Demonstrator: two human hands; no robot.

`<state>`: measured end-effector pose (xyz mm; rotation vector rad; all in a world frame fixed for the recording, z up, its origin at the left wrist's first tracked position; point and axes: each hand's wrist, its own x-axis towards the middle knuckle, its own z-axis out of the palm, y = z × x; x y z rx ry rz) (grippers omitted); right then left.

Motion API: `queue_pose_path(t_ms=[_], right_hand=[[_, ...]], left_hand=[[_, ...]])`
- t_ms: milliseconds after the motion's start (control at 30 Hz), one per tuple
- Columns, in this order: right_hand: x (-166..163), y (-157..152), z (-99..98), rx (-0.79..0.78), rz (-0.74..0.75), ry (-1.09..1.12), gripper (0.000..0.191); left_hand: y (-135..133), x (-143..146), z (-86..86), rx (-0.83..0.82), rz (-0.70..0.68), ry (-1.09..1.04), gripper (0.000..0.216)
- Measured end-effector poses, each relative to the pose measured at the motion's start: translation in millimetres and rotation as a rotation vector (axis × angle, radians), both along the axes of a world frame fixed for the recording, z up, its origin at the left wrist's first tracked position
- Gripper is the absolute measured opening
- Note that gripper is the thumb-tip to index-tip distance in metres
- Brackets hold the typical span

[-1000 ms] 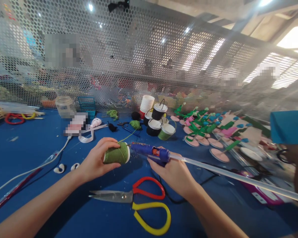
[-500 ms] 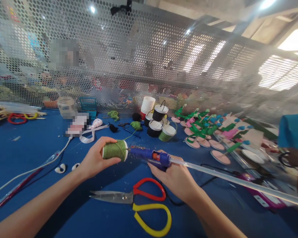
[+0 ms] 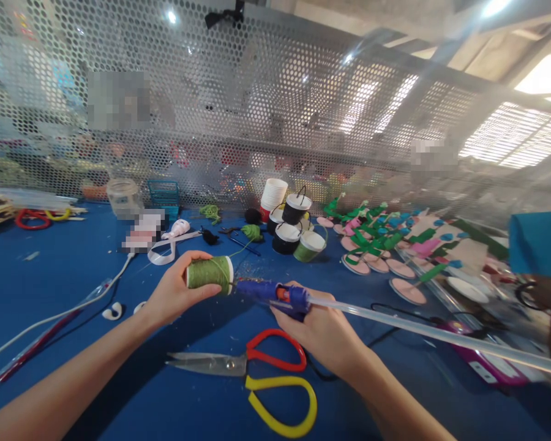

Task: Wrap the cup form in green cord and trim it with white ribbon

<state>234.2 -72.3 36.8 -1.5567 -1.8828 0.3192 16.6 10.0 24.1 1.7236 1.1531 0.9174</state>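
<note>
A small paper cup wrapped in green yarn point(image 3: 208, 274) lies sideways in my left hand point(image 3: 177, 291), thumb below and fingers behind it. Its white rim faces right. From the cup a green strand runs up to a small ball of green yarn point(image 3: 251, 233). My right hand point(image 3: 326, 324) is closed around a blue hot glue gun point(image 3: 273, 293), with a long clear glue stick point(image 3: 395, 327) out of its back. The gun's nozzle is at the cup's rim; whether they touch I cannot tell. Below lie scissors point(image 3: 229, 365) with one red and one yellow handle.
Yarn-covered cups point(image 3: 286, 237) and a stack of white cups point(image 3: 274, 195) stand at the back. Several pink discs with green stems point(image 3: 370, 248) fill the right side, near a purple power strip point(image 3: 482, 358). A phone point(image 3: 144, 229) and white cable lie left. A perforated metal screen point(image 3: 257, 92) closes off the back.
The cup in my left hand has shifted slightly left and up. The glue gun in my right hand has moved a little left and down with it.
</note>
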Motion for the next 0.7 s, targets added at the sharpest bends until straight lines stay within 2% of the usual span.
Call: queue_pose_path(t_ms=[167,300,367,433,467,567,700], right_hand=[[-2,0,6.1,-0.064,-0.05,0.113,0.012],[3,6,12.4,-0.296,-0.111,0.41,0.02],[9,14,9.9,-0.3,-0.147,0.545,0.024],[16,24,2.7,-0.221,-0.204,0.645,0.029],[20,29,-2.3,-0.231,-0.227,0.668,0.031],[28,45,-19.7,-0.352,-0.251,0.641,0.036],[31,59,-41.6,-0.424,-0.286,0.551,0.03]], left_hand=[[0,0,1.2,-0.003,0.013,-0.009,0.048],[2,0,-0.8,0.083,0.016,0.002,0.045],[4,-1,-3.2,0.091,0.017,-0.006,0.045],[5,-2,-5.4,0.103,0.032,0.002,0.045],[6,-3,-6.3,0.119,0.045,0.018,0.046],[7,-4,-7.8,0.18,0.079,0.072,0.046],[7,-5,-9.6,0.228,0.057,0.065,0.045]])
